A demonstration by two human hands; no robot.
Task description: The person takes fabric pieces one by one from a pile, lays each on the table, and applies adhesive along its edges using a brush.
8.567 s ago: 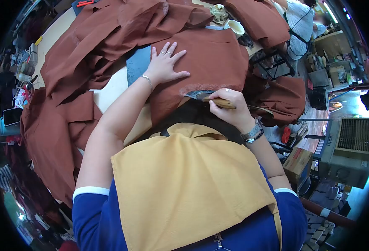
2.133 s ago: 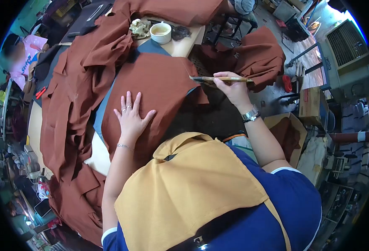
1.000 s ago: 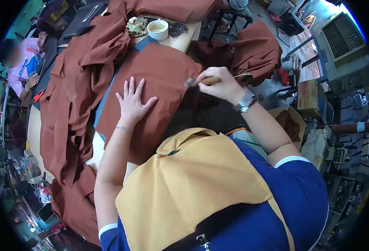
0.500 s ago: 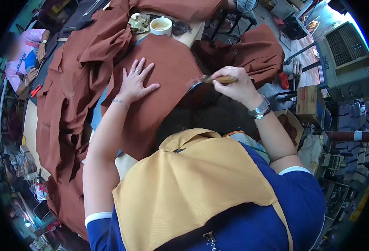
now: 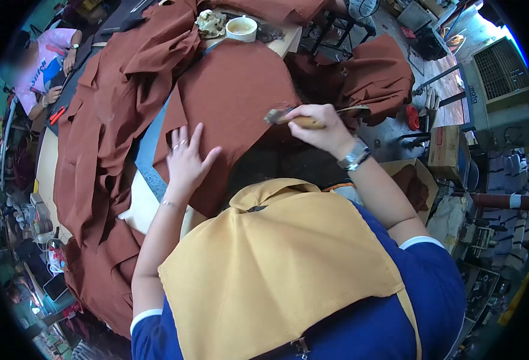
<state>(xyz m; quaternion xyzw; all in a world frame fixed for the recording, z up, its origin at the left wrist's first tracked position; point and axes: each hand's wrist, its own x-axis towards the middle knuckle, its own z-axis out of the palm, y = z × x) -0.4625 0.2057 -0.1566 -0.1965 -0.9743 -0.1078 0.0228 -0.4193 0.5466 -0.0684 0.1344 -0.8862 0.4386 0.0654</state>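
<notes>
A reddish-brown leather piece (image 5: 240, 84) lies over a blue-grey sheet (image 5: 155, 171) on the table. My left hand (image 5: 188, 159) rests on the leather's lower left part, fingers spread and holding nothing. My right hand (image 5: 321, 127) is closed round the wooden handle of a brush (image 5: 303, 122). The bristles point left, over or against the right part of the leather; whether they touch cannot be made out. Beyond the leather stands a white cup (image 5: 241, 29) with pale contents.
More brown leather (image 5: 117, 102) is heaped at the left. A crumpled pale lump (image 5: 211, 23) and a dark lump (image 5: 268, 32) flank the cup. Across the table at upper left sits a person (image 5: 43, 66) near red-handled scissors (image 5: 57, 115). A cardboard box (image 5: 446, 150) stands at right.
My left hand has moved down the leather towards me. My right hand and the brush have shifted left, off the leather's right edge. The leather's left edge now shows a fold.
</notes>
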